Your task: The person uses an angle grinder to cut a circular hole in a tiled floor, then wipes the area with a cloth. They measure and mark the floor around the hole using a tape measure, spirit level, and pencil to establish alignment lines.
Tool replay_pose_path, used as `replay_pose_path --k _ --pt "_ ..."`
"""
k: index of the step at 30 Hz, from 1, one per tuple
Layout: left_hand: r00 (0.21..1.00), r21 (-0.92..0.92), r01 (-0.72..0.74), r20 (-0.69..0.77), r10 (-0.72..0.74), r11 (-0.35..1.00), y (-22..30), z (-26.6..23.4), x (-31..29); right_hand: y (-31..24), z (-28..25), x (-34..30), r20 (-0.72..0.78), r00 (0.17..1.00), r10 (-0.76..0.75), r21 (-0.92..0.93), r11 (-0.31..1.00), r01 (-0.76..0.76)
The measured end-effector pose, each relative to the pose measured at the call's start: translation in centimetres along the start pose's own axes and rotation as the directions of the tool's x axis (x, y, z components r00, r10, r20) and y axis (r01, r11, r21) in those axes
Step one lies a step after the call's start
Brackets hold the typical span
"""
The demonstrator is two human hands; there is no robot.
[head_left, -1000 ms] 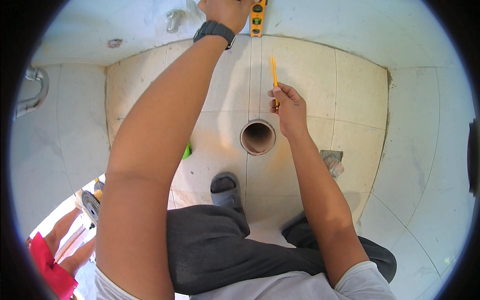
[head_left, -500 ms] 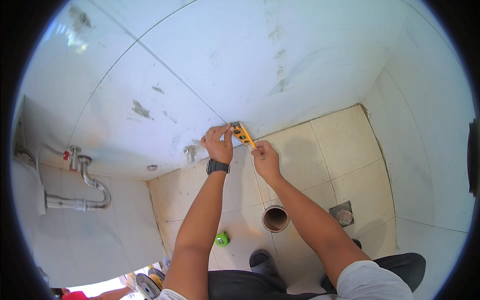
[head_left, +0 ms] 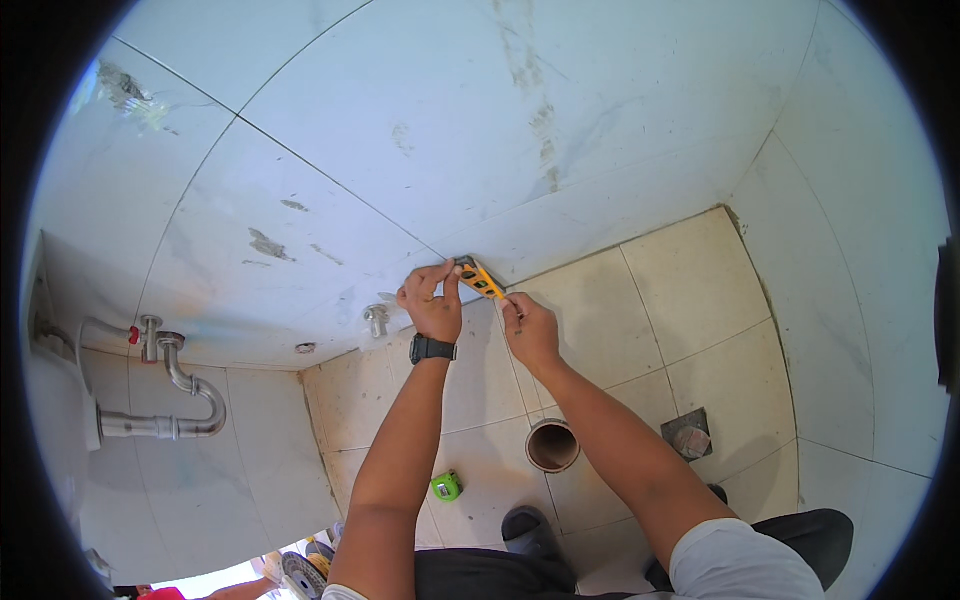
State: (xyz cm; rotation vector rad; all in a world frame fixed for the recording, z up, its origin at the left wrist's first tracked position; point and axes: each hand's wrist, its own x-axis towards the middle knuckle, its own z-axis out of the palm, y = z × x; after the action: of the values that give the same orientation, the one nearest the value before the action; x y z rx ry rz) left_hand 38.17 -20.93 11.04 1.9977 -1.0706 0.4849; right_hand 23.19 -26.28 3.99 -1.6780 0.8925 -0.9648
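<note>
A short orange spirit level [head_left: 479, 279] with a dark upper end and small vials is held slanting against the white tiled wall, just above the floor. My left hand [head_left: 433, 309] pinches its upper end between thumb and fingers; a dark watch is on that wrist. My right hand [head_left: 532, 332] is closed at the level's lower end, thumb and forefinger together. A thin orange strip runs along the level's right edge into those fingers; I cannot tell whether it is a separate thing. Left of my left hand, a metal wall fitting [head_left: 376, 320] sticks out.
A round pipe opening [head_left: 552, 445] stands up from the beige tiled floor near my right forearm. A green tape measure [head_left: 446, 486] lies beside my left forearm. Right of the pipe is a square floor drain [head_left: 688, 435]. A metal drain trap [head_left: 205, 405] and red-handled valve [head_left: 135, 335] are at left.
The level and both hands have shifted slightly down and left in the picture, with the view tilting a little. Both hands keep their grip.
</note>
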Motion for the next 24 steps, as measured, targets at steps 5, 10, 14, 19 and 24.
replay_pose_path --k 5,10,14,19,24 --pt "1.0 0.006 -0.008 0.012 0.008 1.0 0.0 -0.1 -0.1 3.5 -1.1 -0.6 0.081 0.993 0.091 -0.315 0.947 -0.061" --pt "1.0 0.013 -0.011 0.017 0.01 1.0 0.1 -0.1 0.1 1.0 -1.9 -0.9 0.079 0.995 0.053 -0.071 0.996 -0.047" --pt "0.997 0.073 -0.081 -0.003 0.081 0.994 0.2 -0.2 0.2 -0.9 -1.3 -0.1 0.029 0.999 -0.032 -0.004 0.999 0.032" --pt "1.0 0.021 -0.008 0.03 0.007 1.0 0.2 -0.3 0.1 1.7 -1.8 -0.5 0.179 0.975 0.133 -0.328 0.942 -0.068" --pt "0.999 0.018 -0.019 0.032 0.018 1.0 0.2 -0.2 0.1 4.5 -3.0 -4.2 0.234 0.948 0.213 -0.152 0.972 -0.181"
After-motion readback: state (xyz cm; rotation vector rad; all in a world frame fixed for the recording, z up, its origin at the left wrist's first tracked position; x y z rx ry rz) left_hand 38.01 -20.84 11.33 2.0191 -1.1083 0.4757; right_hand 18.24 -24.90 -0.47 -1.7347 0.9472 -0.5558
